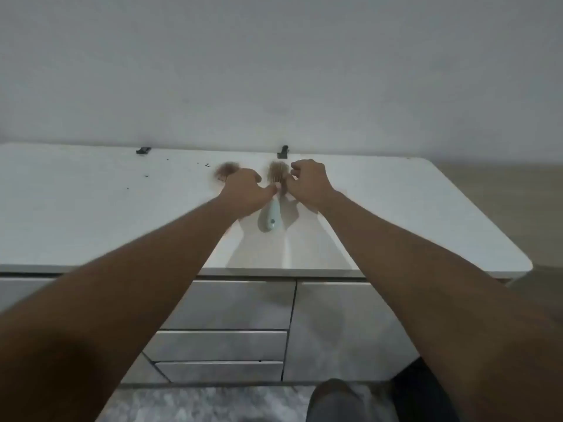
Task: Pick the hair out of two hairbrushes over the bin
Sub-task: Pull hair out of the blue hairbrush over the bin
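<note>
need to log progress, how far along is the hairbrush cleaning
Early. Nothing looks finished: the pale blue hairbrush on the white counter has hair in its bristles. In hand: both the left hand and right hand are at its head. Left: a second hairy brush partly behind the left hand. No bin is in view.

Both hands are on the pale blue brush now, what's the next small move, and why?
Probably pull the right hand back to draw hair off the hairbrush, because its bristles look clogged and the left hand steadies it on the counter. No bin is in view; another hair clump lies nearby.
</note>
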### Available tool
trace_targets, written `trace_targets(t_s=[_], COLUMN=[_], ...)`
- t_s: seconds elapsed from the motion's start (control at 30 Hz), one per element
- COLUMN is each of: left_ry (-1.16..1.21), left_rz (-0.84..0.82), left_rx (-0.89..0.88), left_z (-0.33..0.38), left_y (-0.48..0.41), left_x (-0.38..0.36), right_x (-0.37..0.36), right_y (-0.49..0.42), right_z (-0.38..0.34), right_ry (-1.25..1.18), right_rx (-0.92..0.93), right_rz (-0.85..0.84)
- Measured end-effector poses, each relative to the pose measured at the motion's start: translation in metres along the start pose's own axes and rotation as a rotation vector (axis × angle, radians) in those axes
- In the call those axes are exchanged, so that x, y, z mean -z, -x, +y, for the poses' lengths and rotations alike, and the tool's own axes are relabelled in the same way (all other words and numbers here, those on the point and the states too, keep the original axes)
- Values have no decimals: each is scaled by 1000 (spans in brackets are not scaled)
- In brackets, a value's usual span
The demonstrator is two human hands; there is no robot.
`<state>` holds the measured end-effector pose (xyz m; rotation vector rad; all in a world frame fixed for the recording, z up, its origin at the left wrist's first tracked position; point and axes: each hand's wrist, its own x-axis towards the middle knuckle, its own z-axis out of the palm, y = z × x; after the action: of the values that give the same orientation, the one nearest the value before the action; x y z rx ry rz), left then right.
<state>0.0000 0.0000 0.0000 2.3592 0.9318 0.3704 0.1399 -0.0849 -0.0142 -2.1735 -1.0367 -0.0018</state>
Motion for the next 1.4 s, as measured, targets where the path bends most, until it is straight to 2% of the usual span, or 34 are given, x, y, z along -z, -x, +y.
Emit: trace_targets(t_s=[0.07,0.27,0.47,0.6,0.77,0.87,1.03,1.4], left_ry=[2,120,262,541,778,927,1112,1233], left_rz=[-31,-149,-59,-1,-28,-39,0,255], left_rx=[-17,109,230,325,397,445,468,509], left_z=[7,31,35,26,12,0,-26,-157], left_y=[1,8,6,0,3,9,38,155], left_x=[-1,-6,-9,-4,12,27,67,158], right_x=[-1,2,2,6,-1,-8,-29,-131], right_y=[0,-4,-16,-17,-24,-27,-24,50], right_z=[4,5,15,14,-3,-27,-76,-237], right_ry=[-46,-78,-264,-370,-593,-787,-960,-885], right_rx=[-5,-103,-179,-144,-166,-208,-182,-21], right_rz=[54,15,1,-26,-21,-85,-196,-376])
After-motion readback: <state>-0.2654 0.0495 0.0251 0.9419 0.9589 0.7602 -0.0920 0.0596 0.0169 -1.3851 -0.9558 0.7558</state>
